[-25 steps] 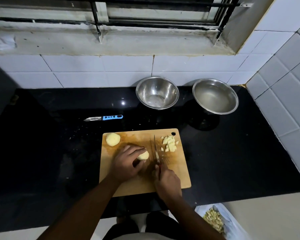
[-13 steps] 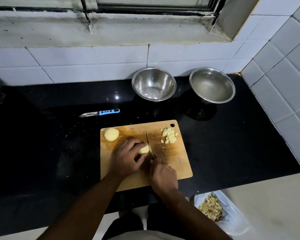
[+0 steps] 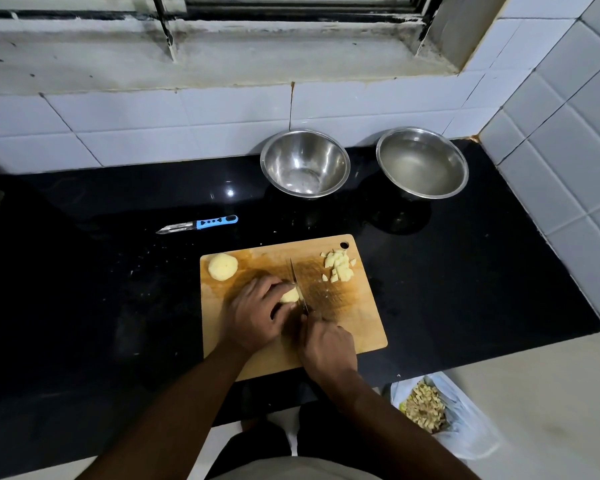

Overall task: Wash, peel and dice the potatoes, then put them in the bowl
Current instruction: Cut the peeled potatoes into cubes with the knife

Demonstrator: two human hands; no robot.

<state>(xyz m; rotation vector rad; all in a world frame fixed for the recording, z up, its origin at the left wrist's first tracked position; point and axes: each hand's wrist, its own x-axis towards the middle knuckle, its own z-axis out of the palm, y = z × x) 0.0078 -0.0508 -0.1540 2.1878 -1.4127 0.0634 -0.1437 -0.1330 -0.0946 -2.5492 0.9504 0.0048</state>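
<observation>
The left hand [image 3: 253,315] curls over a peeled potato piece [image 3: 289,295] on the cutting board [image 3: 354,327], hiding most of it. The right hand [image 3: 328,348] grips a knife [image 3: 297,284] whose handle is buried in the fist; the blade runs away from the hand, its edge against the piece's right side. A whole peeled potato [image 3: 222,267] lies beyond the left hand, diced pieces [image 3: 339,268] beyond the right. Both bowls stand farther back on the table [image 3: 118,306] (the empty bowl [image 3: 305,163], the water bowl [image 3: 422,162]).
</observation>
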